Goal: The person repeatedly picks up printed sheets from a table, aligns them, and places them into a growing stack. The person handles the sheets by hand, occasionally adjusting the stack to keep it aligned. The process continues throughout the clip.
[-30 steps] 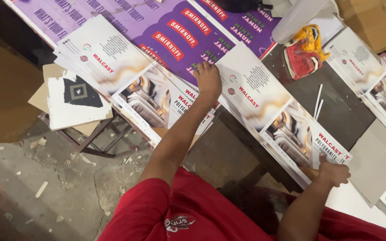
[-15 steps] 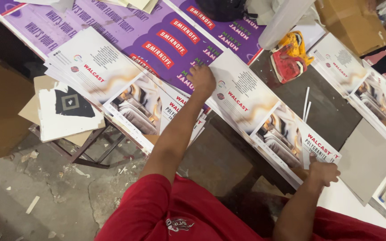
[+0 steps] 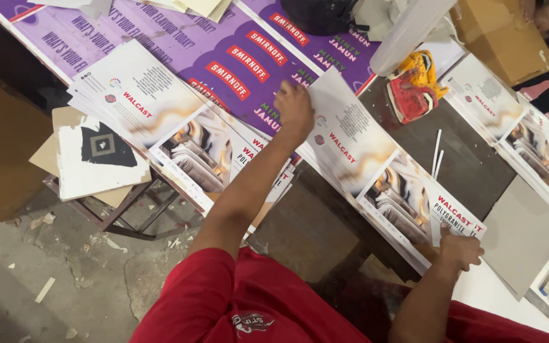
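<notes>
Fingertips of left hand (image 3: 295, 109) hidden, printed sheet (image 3: 376, 166) beneath

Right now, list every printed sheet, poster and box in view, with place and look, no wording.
Middle sheet: long, white with orange swirl, held by left hand and right hand.
Left stack: same white sheets, fanned.
Right sheets: same print, far right.
Purple poster: large, red labels, beneath sheets.
Cardboard box: brown, top right.
</notes>
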Available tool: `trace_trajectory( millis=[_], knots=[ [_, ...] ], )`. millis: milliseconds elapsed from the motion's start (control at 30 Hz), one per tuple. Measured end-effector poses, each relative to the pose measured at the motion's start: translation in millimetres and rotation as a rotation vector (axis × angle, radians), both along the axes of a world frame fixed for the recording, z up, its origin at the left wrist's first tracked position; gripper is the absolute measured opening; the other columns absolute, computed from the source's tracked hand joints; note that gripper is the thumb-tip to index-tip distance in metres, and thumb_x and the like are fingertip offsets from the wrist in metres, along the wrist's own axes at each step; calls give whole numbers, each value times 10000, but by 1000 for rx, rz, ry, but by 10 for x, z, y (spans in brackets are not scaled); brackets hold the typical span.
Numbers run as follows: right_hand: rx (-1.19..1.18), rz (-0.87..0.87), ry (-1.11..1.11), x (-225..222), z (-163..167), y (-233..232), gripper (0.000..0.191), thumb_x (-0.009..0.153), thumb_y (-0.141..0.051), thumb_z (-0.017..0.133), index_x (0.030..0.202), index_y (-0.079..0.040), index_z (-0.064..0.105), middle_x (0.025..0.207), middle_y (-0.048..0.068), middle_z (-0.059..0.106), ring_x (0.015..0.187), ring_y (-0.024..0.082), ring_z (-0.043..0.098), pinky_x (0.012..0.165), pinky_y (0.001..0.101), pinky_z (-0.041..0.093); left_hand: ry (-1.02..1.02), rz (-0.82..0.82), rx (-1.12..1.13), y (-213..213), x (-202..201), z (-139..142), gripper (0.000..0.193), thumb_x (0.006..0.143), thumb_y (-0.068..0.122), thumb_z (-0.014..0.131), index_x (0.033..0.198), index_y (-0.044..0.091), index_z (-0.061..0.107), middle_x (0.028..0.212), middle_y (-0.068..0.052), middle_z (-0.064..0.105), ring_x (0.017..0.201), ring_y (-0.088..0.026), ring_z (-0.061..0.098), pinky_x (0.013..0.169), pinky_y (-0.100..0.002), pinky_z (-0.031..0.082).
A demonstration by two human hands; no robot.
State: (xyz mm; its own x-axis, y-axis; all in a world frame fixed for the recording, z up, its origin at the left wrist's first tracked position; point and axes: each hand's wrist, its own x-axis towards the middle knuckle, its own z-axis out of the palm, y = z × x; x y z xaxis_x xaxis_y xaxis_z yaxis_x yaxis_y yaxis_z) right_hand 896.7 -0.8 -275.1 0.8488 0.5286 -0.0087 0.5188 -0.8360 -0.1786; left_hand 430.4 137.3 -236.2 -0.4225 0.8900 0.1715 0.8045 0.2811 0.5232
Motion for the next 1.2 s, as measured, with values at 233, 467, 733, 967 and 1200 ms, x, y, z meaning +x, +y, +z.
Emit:
trace_trajectory(
  millis=[233, 467, 733, 967, 1200],
  knots=[
    [-10, 8, 7, 6, -12, 19, 882, 733, -619, 903, 1221, 68, 644, 1289, 250, 537, 1199, 487, 516, 803, 661, 549, 260, -52, 175, -289, 424, 593, 299, 759, 25, 751, 1043, -18, 668, 985, -162, 607, 975, -304, 587, 853, -430, 460],
    [-4, -42, 39, 2, 27, 41, 843, 708, -589, 906, 1226, 25, 648, 1310, 208, 532, 1215, 461, 503, 816, 642, 550, 316, -10, 440, -680, 661, 1045, 356, 773, 28, 745, 1111, -68, 691, 946, -146, 601, 941, -282, 572, 888, -449, 441],
    [-3, -68, 105, -39, 73, 116, 842, 862, -641, 720, 1305, 61, 575, 1381, 227, 460, 1258, 497, 428, 894, 638, 491, 376, -8, 342, -611, 660, 836, 419, 743, 93, 727, 1138, -40, 689, 1033, -134, 589, 1004, -280, 553, 990, -540, 439],
    [14, -173, 233, 35, 207, 241, 795, 1015, -616, 419, 1408, 70, 509, 1447, 264, 438, 1304, 494, 407, 1000, 618, 419, 336, 33, -30, -272, 368, 155, 556, 771, 178, 782, 1246, -51, 606, 1180, -162, 539, 1167, -323, 497, 989, -557, 396],
    [-109, -126, 169, -308, 245, 472, 844, 986, -649, 447, 1405, 83, 480, 1422, 287, 413, 1285, 491, 393, 908, 676, 453, -39, 15, -117, -226, -2, -423, 789, 788, 428, 845, 1298, -85, 530, 1287, -215, 508, 1259, -393, 434, 1030, -568, 353]
  ],
)
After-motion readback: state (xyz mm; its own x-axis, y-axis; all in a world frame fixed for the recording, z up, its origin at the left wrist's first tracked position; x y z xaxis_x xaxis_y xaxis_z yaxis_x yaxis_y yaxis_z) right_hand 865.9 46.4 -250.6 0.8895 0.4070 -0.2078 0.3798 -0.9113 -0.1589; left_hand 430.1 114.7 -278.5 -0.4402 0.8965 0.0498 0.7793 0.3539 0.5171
